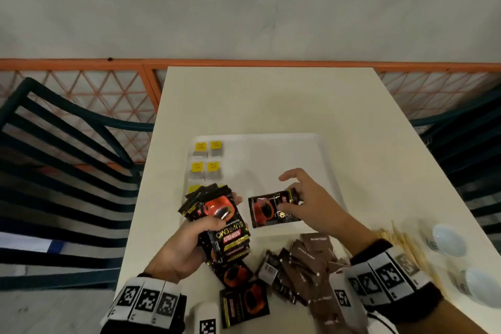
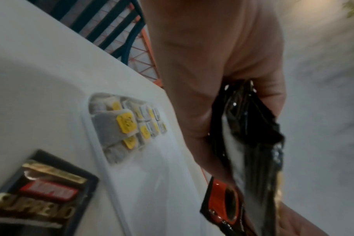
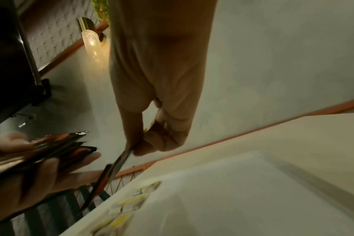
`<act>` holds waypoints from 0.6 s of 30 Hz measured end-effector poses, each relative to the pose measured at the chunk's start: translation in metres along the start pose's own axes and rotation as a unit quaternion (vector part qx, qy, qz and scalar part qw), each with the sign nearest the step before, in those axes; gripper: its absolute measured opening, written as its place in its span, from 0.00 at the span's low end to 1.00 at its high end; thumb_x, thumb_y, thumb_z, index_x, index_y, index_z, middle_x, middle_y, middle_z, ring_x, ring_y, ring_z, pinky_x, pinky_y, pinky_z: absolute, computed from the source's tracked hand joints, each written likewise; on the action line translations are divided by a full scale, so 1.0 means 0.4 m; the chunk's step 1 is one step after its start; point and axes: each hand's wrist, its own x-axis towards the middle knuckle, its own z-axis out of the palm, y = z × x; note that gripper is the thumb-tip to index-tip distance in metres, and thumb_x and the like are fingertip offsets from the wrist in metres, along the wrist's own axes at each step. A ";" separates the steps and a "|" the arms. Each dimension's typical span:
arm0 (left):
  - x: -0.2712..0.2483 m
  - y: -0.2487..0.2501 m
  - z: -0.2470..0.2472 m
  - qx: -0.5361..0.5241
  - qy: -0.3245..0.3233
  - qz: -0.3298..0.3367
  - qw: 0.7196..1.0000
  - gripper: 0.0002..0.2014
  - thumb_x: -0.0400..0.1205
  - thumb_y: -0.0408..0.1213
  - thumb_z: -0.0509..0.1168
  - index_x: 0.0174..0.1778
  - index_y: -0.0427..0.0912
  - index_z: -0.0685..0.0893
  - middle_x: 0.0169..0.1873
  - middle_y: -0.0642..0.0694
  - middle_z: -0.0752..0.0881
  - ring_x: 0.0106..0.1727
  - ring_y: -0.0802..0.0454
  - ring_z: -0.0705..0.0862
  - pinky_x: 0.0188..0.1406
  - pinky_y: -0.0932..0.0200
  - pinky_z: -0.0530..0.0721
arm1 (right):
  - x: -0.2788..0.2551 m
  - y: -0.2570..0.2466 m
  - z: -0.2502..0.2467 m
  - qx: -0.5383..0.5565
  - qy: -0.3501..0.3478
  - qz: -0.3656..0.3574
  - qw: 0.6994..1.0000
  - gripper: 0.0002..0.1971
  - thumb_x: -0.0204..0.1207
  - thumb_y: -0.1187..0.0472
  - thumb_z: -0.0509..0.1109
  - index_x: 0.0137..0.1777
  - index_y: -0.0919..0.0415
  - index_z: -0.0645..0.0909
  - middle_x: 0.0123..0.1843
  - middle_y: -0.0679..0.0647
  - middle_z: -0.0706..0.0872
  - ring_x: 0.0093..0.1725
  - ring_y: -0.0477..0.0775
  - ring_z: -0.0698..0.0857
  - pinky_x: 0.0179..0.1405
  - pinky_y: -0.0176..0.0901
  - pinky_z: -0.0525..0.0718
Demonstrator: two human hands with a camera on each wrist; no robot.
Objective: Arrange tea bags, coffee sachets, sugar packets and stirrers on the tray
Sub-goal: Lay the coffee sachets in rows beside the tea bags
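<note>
My left hand (image 1: pixel 187 247) grips a fanned stack of black-and-orange coffee sachets (image 1: pixel 217 214), thumb curled over the top one, above the tray's near left corner. My right hand (image 1: pixel 311 203) pinches a single coffee sachet (image 1: pixel 272 211) between thumb and fingers, index finger lifted, just over the near part of the white tray (image 1: pixel 311 144); I cannot tell whether it touches the tray. Tea bags with yellow tags (image 1: pixel 207 160) lie in two columns along the tray's left side. On the cream table (image 1: pixel 271 95), nearer to me, lie more coffee sachets (image 1: pixel 244 304), brown sugar packets (image 1: pixel 314 255) and, to the right, wooden stirrers (image 1: pixel 401 241) beside two pale bowls (image 1: pixel 448 238).
</note>
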 end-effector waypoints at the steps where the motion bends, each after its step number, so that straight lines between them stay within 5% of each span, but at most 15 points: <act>1: 0.006 -0.003 0.018 0.024 -0.002 -0.010 1.000 0.29 0.54 0.33 0.72 0.55 0.38 0.88 0.53 0.34 0.88 0.53 0.36 0.87 0.46 0.43 0.87 | 0.008 -0.002 -0.024 -0.020 -0.023 -0.004 1.000 0.18 0.72 0.61 0.74 0.55 0.45 0.70 0.39 0.59 0.84 0.37 0.58 0.82 0.39 0.46 0.79; 6: 0.057 -0.029 0.114 0.106 0.007 -0.045 0.993 0.18 0.46 0.31 0.75 0.33 0.37 0.91 0.34 0.36 0.90 0.36 0.42 0.89 0.35 0.53 0.88 | 0.050 -0.032 -0.114 -0.067 -0.135 -0.046 0.987 0.10 0.72 0.61 0.74 0.50 0.48 0.80 0.44 0.48 0.87 0.43 0.47 0.84 0.43 0.34 0.79; 9: 0.093 -0.050 0.160 0.061 0.043 -0.015 0.997 0.28 0.42 0.30 0.79 0.40 0.33 0.90 0.38 0.33 0.89 0.39 0.39 0.89 0.39 0.49 0.89 | 0.073 -0.011 -0.127 0.096 -0.028 -0.027 0.995 0.10 0.72 0.62 0.74 0.52 0.53 0.80 0.43 0.53 0.88 0.42 0.51 0.86 0.43 0.40 0.82; 12: 0.119 -0.062 0.178 -0.008 0.105 0.028 0.994 0.47 0.39 0.38 0.85 0.58 0.30 0.84 0.49 0.31 0.87 0.47 0.37 0.88 0.44 0.46 0.89 | 0.074 0.034 -0.108 0.299 0.011 0.034 0.954 0.10 0.73 0.68 0.72 0.51 0.56 0.79 0.43 0.53 0.85 0.41 0.52 0.85 0.43 0.39 0.84; 18: 0.133 -0.085 0.195 -0.002 0.150 0.041 0.988 0.47 0.36 0.35 0.84 0.56 0.29 0.83 0.44 0.32 0.89 0.42 0.38 0.89 0.37 0.48 0.90 | 0.087 0.091 -0.043 0.296 -0.006 0.062 0.953 0.03 0.76 0.67 0.69 0.45 0.59 0.81 0.41 0.54 0.84 0.38 0.48 0.85 0.40 0.38 0.87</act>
